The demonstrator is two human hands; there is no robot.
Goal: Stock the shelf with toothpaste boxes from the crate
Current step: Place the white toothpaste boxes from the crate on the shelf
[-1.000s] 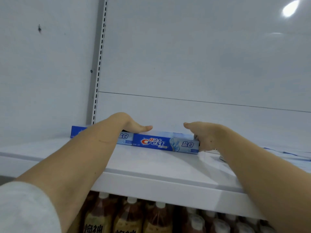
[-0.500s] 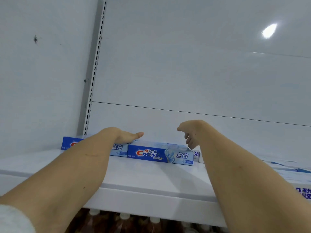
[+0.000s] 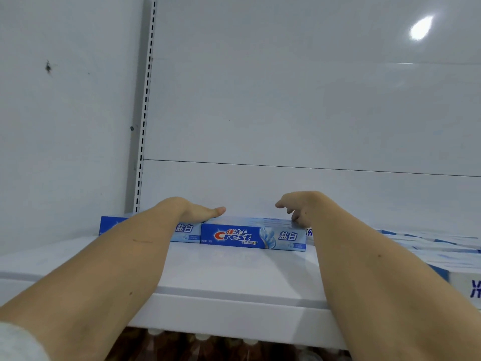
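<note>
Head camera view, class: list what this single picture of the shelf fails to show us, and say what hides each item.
1. Left toothpaste box: its middle is hidden behind the left forearm.
2. Left hand: its fingers lie behind the palm, so its grip is unclear.
3. Boxes at right: blurred, cut by the frame edge.
4. Bottles below the shelf: only blurred tops show.
5. The crate: outside the view.

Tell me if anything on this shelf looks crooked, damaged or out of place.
Nothing stands out. The Crest box lies flat and square at the back of the shelf, end to end with its left neighbour, undamaged.
</note>
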